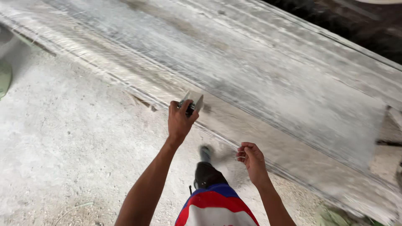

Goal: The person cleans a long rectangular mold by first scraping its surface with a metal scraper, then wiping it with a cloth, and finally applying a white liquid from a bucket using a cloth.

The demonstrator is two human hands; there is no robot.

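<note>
A long, pale, dust-coated wooden plank (268, 71) lies slanted across the dusty concrete floor (63, 142).

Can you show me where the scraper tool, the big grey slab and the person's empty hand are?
scraper (195, 100), head view, on its flat blade above the left hand (180, 121).
grey slab (268, 71), head view, on its dusty top face.
right hand (250, 158), head view, on its curled knuckles.

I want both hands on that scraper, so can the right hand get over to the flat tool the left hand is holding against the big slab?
Probably yes. The right hand is empty, loosely curled, with only open air between it and the scraper in the left hand.
</note>
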